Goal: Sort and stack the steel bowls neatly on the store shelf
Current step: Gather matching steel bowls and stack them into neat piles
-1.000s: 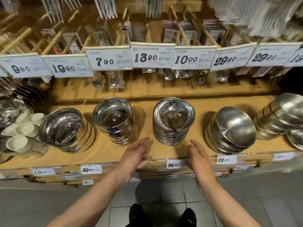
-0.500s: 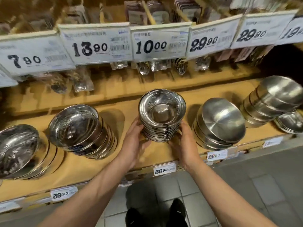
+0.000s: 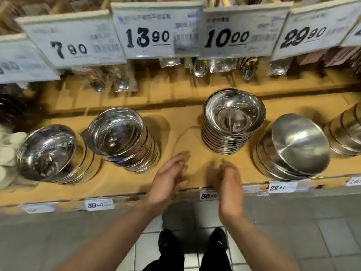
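A tall stack of shiny steel bowls [image 3: 233, 122] stands upright in the middle of the wooden shelf [image 3: 187, 133]. To its left lean two tilted stacks, one [image 3: 121, 137] nearer and one [image 3: 50, 153] at the far left. On the right, a stack of upturned matte bowls [image 3: 295, 147] leans, with another stack [image 3: 345, 132] at the edge. My left hand [image 3: 168, 178] and my right hand [image 3: 228, 182] hover over the shelf's front edge, fingers straight and empty, just short of the middle stack.
Large price cards [image 3: 148, 34] hang above the shelf, with packaged spoons [image 3: 201, 67] dangling behind them. Small price labels [image 3: 99, 204] line the shelf lip. White cups [image 3: 7, 151] sit at the far left. Grey tiled floor and my black shoes [image 3: 191, 243] lie below.
Both hands let go of the middle bowl stack and drew back toward the shelf's front edge. The stack now stands farther back on the shelf.
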A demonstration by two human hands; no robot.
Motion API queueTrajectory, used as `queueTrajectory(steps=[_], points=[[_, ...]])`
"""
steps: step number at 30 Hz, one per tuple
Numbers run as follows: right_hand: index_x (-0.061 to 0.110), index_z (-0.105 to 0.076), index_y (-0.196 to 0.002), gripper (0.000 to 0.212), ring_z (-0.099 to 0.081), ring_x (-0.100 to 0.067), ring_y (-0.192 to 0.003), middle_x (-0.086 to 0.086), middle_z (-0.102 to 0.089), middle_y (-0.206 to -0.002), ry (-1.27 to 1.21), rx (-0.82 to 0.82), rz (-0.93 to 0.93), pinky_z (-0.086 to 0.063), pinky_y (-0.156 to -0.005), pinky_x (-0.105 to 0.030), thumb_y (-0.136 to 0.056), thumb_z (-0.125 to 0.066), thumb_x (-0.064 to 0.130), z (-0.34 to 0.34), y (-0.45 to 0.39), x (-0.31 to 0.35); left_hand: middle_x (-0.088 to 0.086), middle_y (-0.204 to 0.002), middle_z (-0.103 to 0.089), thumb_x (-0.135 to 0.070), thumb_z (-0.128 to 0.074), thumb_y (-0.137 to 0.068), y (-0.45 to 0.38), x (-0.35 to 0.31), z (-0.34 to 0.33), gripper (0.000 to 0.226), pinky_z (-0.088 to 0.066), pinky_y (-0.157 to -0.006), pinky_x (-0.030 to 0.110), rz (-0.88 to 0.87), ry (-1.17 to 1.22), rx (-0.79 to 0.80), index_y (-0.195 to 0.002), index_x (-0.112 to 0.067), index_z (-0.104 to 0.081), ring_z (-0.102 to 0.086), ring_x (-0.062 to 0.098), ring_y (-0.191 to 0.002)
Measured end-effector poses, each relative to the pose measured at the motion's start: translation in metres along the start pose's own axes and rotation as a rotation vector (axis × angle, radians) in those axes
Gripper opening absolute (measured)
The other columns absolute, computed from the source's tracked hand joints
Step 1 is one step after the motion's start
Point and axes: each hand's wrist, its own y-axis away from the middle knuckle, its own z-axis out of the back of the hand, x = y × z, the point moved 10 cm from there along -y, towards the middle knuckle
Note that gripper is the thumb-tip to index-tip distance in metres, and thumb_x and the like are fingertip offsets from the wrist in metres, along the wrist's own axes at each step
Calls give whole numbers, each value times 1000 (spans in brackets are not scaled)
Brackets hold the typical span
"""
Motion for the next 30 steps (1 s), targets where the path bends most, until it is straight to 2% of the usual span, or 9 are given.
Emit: queueTrajectory(steps=[5, 8, 11, 13, 15, 18, 22, 26, 30], points=[[40, -52, -140, 45, -53, -7, -126, 18, -52, -142, 145, 305, 29, -49, -105, -36, -96, -47, 49, -89, 29, -20, 11, -118, -75, -16, -50, -104, 45, 15, 117, 29, -60, -89, 38, -10, -28, -153, -106, -16, -78, -69, 31, -115], [46, -49, -138, 33, -54, 24, -103, 44, -50, -121, 106, 458, 47, -54, -78, -16, -105, -47, 41, -138, 37, -14, 19, -107, -72, -15, -45, -106, 45, -1, 180, 28, -61, -84, 37, -50, 22, -335, -97, -8, -70, -69, 36, -106], [54, -50, -129, 27, -51, 34, -87, 59, -51, -94, 58, 482, 17, -49, -78, -16, -105, -46, 42, -164, 41, -9, 13, -112, -68, -21, -46, -106, 35, -28, 199, 22, -60, -88, 37, -129, 81, -373, -108, -13, -67, -66, 25, -103], [46, -42, -146, 43, -52, 28, -95, 57, -49, -102, 28, 498, -11, -47, -95, -29, -103, -48, 48, -174, 42, -11, -5, -110, -73, -29, -47, -107, 27, -44, 190, 22, -55, -95, 42, -155, 82, -319, -112, -25, -68, -64, 14, -107], [44, -45, -144, 40, -51, 22, -106, 55, -49, -107, 38, 506, -20, -46, -102, -35, -104, -50, 42, -182, 43, -11, -17, -106, -76, -31, -44, -108, 20, -54, 174, 25, -53, -94, 39, -157, 91, -241, -111, -30, -68, -64, 9, -110], [34, -49, -146, 40, -46, 7, -133, 40, -49, -131, 37, 498, 25, -51, -104, -32, -106, -49, 30, -187, 43, -4, -10, -102, -78, -29, -47, -106, 13, -58, 162, 25, -53, -87, 36, -144, 181, -196, -98, -29, -70, -64, 15, -111], [28, -48, -149, 44, -49, -9, -136, 7, -51, -150, -23, 447, -5, -45, -112, -46, -106, -43, 39, -177, 34, 1, -11, -108, -76, -36, -46, -105, 3, -61, 145, 34, -53, -88, 33, -184, 135, -104, -94, -41, -78, -65, 11, -109], [24, -50, -146, 45, -55, -17, -133, -3, -58, -144, -66, 387, -1, -45, -110, -43, -104, -45, 41, -157, 14, 10, -10, -108, -76, -33, -42, -106, -15, -65, 118, 40, -51, -99, 41, -181, 84, -55, -90, -43, -77, -64, 14, -117], [22, -56, -137, 41, -61, -21, -122, -3, -66, -132, -101, 292, 6, -50, -86, -33, -102, -44, 41, -130, -6, 21, -13, -106, -74, -42, -48, -95, -30, -73, 77, 27, -47, -91, 35, -190, 30, 12, -93, -42, -75, -63, 7, -108]])
